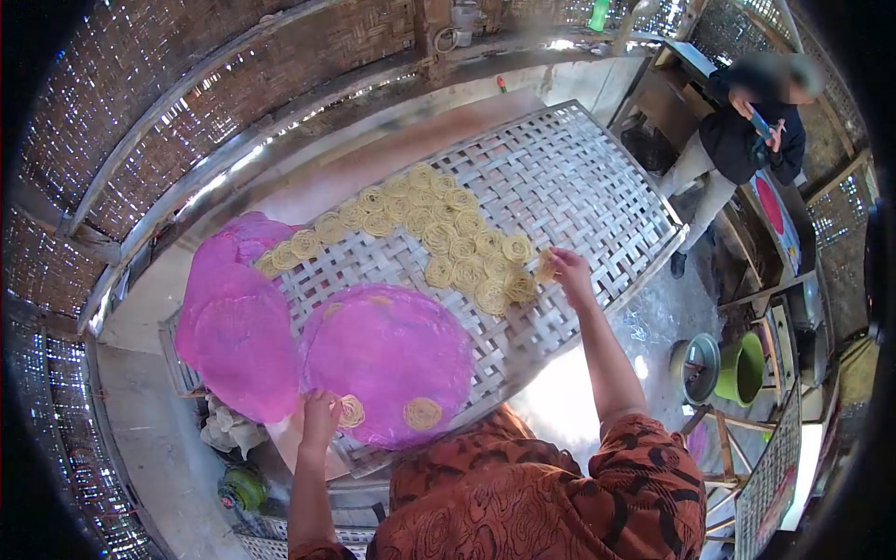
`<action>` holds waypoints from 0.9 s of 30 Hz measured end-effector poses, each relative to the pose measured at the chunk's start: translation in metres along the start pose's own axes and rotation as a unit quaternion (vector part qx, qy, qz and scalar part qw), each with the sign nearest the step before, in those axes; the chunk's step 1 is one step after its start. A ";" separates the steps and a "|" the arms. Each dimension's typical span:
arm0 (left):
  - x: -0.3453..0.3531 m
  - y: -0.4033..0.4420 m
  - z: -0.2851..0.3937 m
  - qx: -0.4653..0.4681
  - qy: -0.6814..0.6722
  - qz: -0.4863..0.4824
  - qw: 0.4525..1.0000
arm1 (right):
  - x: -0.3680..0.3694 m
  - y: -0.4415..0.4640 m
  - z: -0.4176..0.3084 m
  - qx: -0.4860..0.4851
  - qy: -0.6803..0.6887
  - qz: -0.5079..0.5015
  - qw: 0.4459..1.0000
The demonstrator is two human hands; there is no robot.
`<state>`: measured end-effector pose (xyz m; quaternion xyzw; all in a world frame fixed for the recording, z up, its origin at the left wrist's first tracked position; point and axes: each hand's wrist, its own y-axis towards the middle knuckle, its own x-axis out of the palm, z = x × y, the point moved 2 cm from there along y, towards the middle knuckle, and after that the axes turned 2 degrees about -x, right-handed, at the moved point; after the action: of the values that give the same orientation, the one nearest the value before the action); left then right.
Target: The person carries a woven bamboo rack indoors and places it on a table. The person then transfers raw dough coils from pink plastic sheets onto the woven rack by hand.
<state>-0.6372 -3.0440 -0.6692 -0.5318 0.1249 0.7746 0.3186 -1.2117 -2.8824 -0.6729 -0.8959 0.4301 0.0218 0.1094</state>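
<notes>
My right hand (571,273) reaches over the woven bamboo rack (579,177) and pinches a thin, pale yellow noodle-like disc (545,267) by its edge. Beside that disc lies a cluster of similar coiled discs (457,233), spread in touching rows on the rack. Low on the left, my left hand (322,411) has its fingers closed at the edge of another disc (351,411), over the rim of a round pink sheet (392,345). A further disc (423,413) rests flat on the pink sheet, to the right of my left hand.
More pink sheets (238,327) are draped over the rack's left end. A person (754,131) stands at the far right, holding a phone (761,119). Near the rack's right side are a green bucket (740,369) and a grey basin (698,367). A woven wall (233,84) runs behind.
</notes>
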 end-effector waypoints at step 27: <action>0.008 -0.071 -0.028 -0.162 -0.331 -0.105 0.924 | 0.140 -0.130 -0.023 -0.048 -0.064 -0.479 0.874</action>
<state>-0.5734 -3.0016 -0.6775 -0.2992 -0.1708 0.8786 0.3308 -1.0245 -2.9162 -0.6457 -0.9930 -0.0609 0.0447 0.0905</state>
